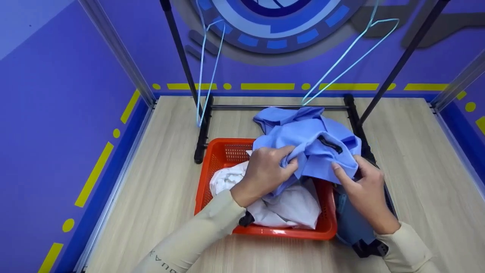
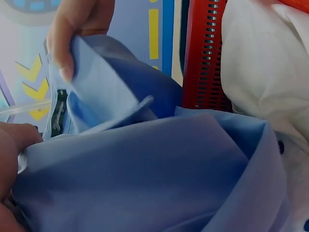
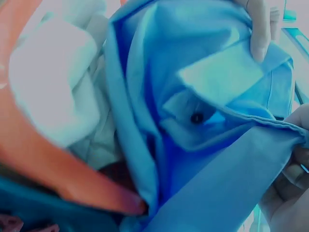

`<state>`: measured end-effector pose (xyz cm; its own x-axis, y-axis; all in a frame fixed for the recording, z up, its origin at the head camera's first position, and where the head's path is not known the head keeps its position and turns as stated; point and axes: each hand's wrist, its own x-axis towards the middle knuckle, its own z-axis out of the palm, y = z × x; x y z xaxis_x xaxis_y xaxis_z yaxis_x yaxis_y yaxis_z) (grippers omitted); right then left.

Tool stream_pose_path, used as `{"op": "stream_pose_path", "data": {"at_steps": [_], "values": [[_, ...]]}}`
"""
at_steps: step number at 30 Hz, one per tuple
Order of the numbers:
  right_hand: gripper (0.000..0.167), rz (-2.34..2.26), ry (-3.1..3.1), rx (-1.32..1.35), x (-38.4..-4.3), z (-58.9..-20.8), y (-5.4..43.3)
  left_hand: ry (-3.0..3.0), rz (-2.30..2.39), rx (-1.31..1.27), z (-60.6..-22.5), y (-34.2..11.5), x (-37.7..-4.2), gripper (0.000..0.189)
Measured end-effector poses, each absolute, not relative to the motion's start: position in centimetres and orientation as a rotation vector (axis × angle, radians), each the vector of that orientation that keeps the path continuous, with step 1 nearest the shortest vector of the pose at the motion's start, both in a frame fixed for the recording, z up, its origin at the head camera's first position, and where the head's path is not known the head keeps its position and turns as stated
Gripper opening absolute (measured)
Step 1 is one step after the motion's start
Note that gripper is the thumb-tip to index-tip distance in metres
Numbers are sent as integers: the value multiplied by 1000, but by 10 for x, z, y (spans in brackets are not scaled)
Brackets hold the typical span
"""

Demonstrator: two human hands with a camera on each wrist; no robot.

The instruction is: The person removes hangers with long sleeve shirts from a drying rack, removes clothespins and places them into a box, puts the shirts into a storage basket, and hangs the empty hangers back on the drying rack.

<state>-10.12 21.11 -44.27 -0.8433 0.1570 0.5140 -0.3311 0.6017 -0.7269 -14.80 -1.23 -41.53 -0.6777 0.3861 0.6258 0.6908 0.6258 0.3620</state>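
Note:
A blue shirt (image 1: pixel 288 132) with a dark label (image 1: pixel 329 144) inside its collar is held up over the red basket (image 1: pixel 212 151). My left hand (image 1: pixel 269 167) pinches the collar's left part between thumb and fingers. On the opposite side, my right hand (image 1: pixel 363 185) grips the collar edge, thumb on top. The shirt's body hangs in loose folds beyond and below the hands. In the right wrist view a dark button (image 3: pixel 196 118) shows on the shirt. White clothes (image 1: pixel 291 204) lie crumpled in the basket beneath.
A black rack (image 1: pixel 278 107) stands behind the basket, its poles (image 1: pixel 401 64) rising at either side. Two light-blue wire hangers hang there, a left hanger (image 1: pixel 202 76) and a right hanger (image 1: pixel 337 62). Right of the basket, beneath my right forearm, is a blue-grey item (image 1: pixel 352 220).

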Motion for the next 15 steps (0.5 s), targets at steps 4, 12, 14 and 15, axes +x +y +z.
{"op": "stream_pose_path", "data": {"at_steps": [4,12,14,15], "values": [[11,1273,-2330,90,-95,-429,199,-2311,-799,-854,-414,-6,-143,27],[19,1409,-2388,106,-95,-432,191,-2359,-858,-951,-410,10,-133,36],[16,1452,-2389,120,-94,-433,189,-2377,-860,-988,-410,14,-131,37],[15,1472,-2393,122,-94,-432,188,-2387,-858,-1007,-410,16,-130,38]]}}
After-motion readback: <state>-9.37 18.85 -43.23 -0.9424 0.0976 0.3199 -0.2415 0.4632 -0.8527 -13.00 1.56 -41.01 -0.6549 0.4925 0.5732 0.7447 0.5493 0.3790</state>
